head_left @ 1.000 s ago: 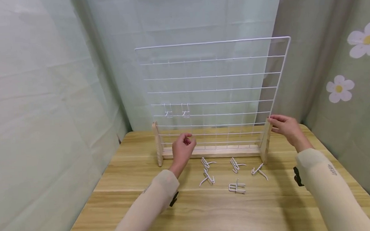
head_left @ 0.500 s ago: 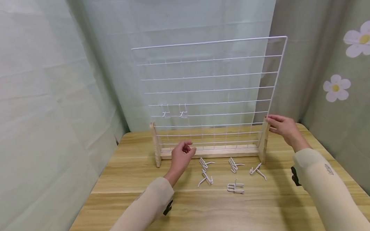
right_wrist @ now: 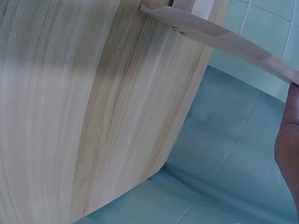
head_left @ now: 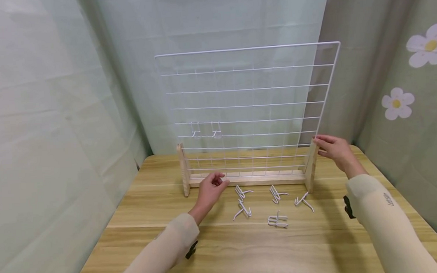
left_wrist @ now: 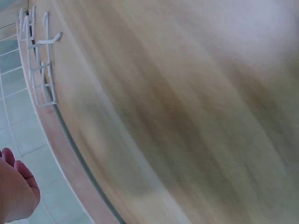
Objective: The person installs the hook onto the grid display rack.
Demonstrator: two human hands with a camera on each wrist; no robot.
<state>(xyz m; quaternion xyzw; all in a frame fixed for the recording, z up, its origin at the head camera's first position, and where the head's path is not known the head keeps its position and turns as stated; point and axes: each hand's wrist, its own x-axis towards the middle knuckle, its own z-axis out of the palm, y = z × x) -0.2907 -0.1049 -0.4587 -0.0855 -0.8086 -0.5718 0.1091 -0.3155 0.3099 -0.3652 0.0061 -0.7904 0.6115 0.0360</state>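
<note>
A white wire grid rack (head_left: 253, 89) stands upright in a wooden base with two side posts. At its right, my right hand (head_left: 337, 151) pinches the top of the right wooden side post (head_left: 311, 168); the right wrist view shows my thumb (right_wrist: 290, 105) against that post. My left hand (head_left: 211, 191) hovers in front of the base's left part, fingers loosely bent, holding nothing. Beside it lie white wire hooks, the nearest being one hook (head_left: 242, 193) and another hook (head_left: 245, 208). Two more, a left hook (head_left: 195, 131) and a right hook (head_left: 216, 130), hang on the grid.
On the wooden table (head_left: 141, 223), a hook (head_left: 277, 194) and a hook (head_left: 303, 201) lie before the base's right half. One further hook (head_left: 277, 221) lies nearer the front. Pale curtains (head_left: 72, 99) surround the table's back and sides.
My left hand has drawn down and back from the grid toward the table. My right hand stays on the side post. The hooks have not moved on the table.
</note>
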